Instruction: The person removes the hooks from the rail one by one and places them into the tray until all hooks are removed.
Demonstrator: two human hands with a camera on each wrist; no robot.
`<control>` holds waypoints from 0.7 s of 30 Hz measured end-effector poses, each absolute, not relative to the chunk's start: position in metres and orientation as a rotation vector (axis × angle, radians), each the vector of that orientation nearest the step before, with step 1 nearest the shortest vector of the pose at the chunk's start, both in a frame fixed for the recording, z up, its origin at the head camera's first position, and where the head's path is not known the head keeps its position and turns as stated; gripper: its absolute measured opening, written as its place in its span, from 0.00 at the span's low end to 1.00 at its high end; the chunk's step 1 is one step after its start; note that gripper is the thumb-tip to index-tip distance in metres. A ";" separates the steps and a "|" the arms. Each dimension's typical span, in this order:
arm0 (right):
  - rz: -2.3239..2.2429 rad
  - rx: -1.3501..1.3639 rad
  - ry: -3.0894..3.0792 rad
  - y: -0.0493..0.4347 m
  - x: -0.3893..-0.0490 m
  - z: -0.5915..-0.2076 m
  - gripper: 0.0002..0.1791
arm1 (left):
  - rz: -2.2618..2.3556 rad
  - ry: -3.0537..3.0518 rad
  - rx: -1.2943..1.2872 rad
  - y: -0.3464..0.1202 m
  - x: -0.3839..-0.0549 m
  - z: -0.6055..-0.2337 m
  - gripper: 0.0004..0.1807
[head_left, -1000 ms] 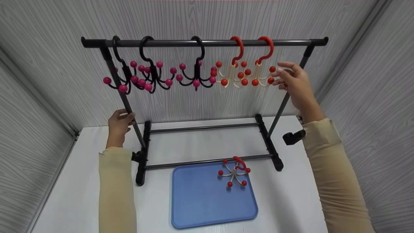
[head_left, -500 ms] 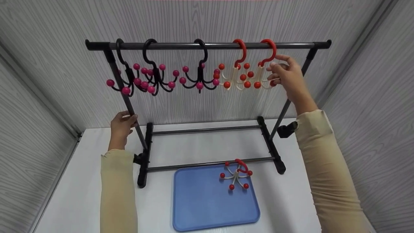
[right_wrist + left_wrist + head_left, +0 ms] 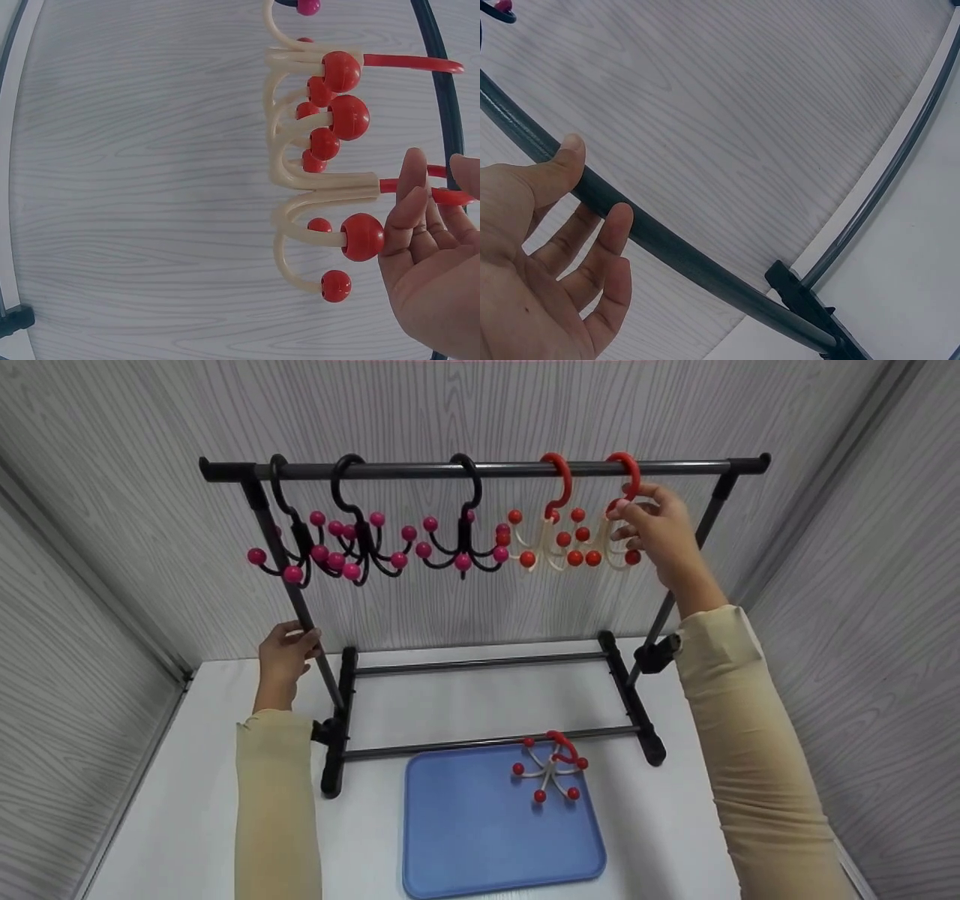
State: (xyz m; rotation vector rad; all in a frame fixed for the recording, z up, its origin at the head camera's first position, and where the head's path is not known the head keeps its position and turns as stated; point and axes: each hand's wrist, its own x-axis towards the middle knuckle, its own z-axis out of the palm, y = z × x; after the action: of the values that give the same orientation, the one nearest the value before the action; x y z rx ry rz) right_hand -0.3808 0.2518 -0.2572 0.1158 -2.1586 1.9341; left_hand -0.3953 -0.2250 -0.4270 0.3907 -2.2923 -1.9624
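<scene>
My left hand [image 3: 285,656] holds the left upright [image 3: 300,604] of a black clothes rack, thumb on one side and fingers on the other, as the left wrist view shows. My right hand [image 3: 660,529] pinches the red hook [image 3: 634,480] of the rightmost hanger, just under the top rail [image 3: 675,469]. That hanger has cream arms [image 3: 337,184] tipped with red balls [image 3: 363,237]. A matching red-hooked hanger [image 3: 556,499] hangs to its left. Three black hangers [image 3: 464,529] with pink balls hang further left along the rail.
On the table, a blue tray [image 3: 480,840] lies at the front, overlapped by the rack's lower bar [image 3: 450,747]. Another red-and-cream hanger [image 3: 551,769] rests at the tray's back right. Grey wood-grain panels [image 3: 465,607] enclose the table's back and sides.
My right hand has moved left and up from beside the rightmost hanger's balls to its red hook. The left hand stays on the upright. The view has shifted slightly.
</scene>
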 end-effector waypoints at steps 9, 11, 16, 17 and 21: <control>1.996 0.098 -2.123 0.251 -0.382 -0.254 0.19 | -1.977 -2.284 0.379 -0.226 -0.395 -0.427 0.20; 2.017 0.100 -2.099 0.251 -0.381 -0.252 0.18 | -1.976 -2.284 0.371 -0.226 -0.396 -0.427 0.20; 2.055 0.140 -2.027 0.251 -0.381 -0.250 0.14 | -1.987 -2.280 0.365 -0.227 -0.397 -0.428 0.19; 2.053 0.153 -2.019 0.251 -0.380 -0.250 0.14 | -1.987 -2.284 0.363 -0.227 -0.397 -0.428 0.20; 2.055 0.190 -1.997 0.251 -0.378 -0.249 0.12 | -1.967 -2.296 0.362 -0.228 -0.397 -0.429 0.21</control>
State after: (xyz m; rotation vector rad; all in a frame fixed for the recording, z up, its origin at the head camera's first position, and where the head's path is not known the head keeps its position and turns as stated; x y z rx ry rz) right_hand -0.3783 0.2507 -0.2487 0.1900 -1.9970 2.0546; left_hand -0.3968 -0.2284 -0.4286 0.3622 -2.2957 -1.9670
